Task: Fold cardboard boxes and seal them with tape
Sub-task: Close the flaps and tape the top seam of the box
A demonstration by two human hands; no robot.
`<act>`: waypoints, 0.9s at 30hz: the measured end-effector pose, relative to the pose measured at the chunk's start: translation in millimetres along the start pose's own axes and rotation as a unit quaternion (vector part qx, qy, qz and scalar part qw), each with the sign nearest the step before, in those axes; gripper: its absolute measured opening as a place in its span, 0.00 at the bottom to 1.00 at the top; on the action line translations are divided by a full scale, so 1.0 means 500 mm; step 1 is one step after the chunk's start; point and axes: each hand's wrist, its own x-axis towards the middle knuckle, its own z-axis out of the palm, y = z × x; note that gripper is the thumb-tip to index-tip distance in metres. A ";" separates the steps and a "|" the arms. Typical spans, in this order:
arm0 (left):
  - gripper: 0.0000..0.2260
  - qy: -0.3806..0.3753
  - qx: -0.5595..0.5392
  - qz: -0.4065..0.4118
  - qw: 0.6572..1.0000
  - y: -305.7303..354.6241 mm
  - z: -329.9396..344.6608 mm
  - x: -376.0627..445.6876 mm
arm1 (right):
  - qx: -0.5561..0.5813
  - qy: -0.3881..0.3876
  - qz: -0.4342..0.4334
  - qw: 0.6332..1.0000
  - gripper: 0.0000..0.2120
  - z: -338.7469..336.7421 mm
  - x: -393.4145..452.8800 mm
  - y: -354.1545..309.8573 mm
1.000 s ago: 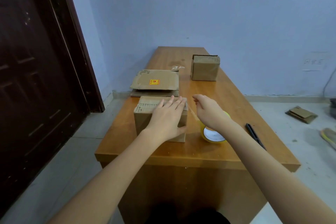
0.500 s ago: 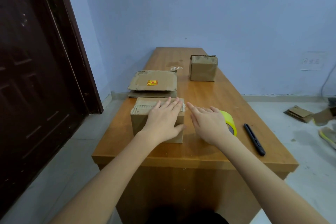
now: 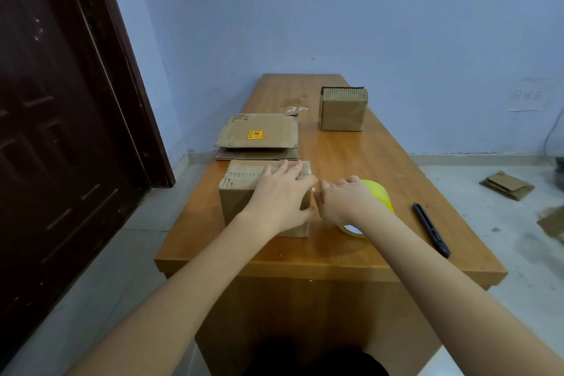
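Now left hand flat on box; right hand on tape roll.

We see a wooden table running away from us toward a blue wall; a dark door stands at the left. Our left hand lies flat, fingers straight, on top of the near cardboard box; our right hand sits just beside the box's right edge, fingers curled, over a yellow tape roll; whether it grips the roll we cannot tell. Flattened cardboard lies behind; a second box stands farther back; a black cutter lies to the right.
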 end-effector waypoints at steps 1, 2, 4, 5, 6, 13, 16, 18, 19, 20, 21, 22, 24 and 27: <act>0.23 -0.008 0.007 -0.001 1.000 0.003 -0.003 0.001 | -0.005 -0.008 -0.006 1.000 0.23 -0.004 0.000 -0.001; 0.23 -0.016 0.013 -0.004 1.000 0.007 -0.004 0.002 | -0.007 -0.013 -0.011 1.000 0.22 -0.007 -0.001 -0.001; 0.22 -0.025 0.022 -0.009 0.999 0.014 -0.006 0.003 | 0.003 -0.010 -0.013 1.000 0.22 -0.008 -0.001 0.000; 0.22 -0.027 0.026 -0.010 0.999 0.017 -0.006 0.004 | 0.020 -0.003 -0.012 1.000 0.22 -0.006 0.000 0.002; 0.22 -0.027 0.031 -0.010 0.999 0.019 -0.006 0.005 | 0.043 0.010 -0.010 0.999 0.22 -0.005 0.000 0.005; 0.32 0.010 0.049 -0.030 0.998 0.026 0.014 0.004 | 0.209 0.096 -0.056 0.972 0.23 -0.004 -0.027 0.019; 0.32 0.015 0.062 -0.032 0.997 0.030 0.013 0.007 | 0.231 0.114 -0.051 0.965 0.22 -0.003 -0.034 0.023; 0.31 0.007 0.071 -0.032 0.997 0.034 0.007 0.010 | 0.223 0.119 -0.037 0.967 0.21 -0.002 -0.036 0.024; 0.30 0.001 0.075 -0.034 0.997 0.036 0.005 0.011 | 0.212 0.123 -0.034 0.969 0.20 -0.002 -0.037 0.023; 0.29 -0.004 0.078 -0.036 0.996 0.038 0.003 0.012 | 0.201 0.128 -0.034 0.971 0.19 -0.001 -0.037 0.021; 0.28 -0.005 0.079 -0.037 0.996 0.038 0.003 0.012 | 0.194 0.132 -0.034 0.972 0.19 -0.001 -0.037 0.018; 0.28 -0.002 0.074 -0.037 0.997 0.037 0.005 0.013 | 0.191 0.135 -0.035 0.972 0.18 -0.001 -0.037 0.015; 0.29 0.003 0.047 -0.037 0.998 0.033 0.008 0.011 | 0.196 0.137 -0.030 0.970 0.18 0.000 -0.037 0.009; 0.35 0.025 -0.049 -0.066 0.996 0.020 0.005 0.003 | 0.218 0.120 -0.017 0.968 0.20 -0.007 -0.044 0.004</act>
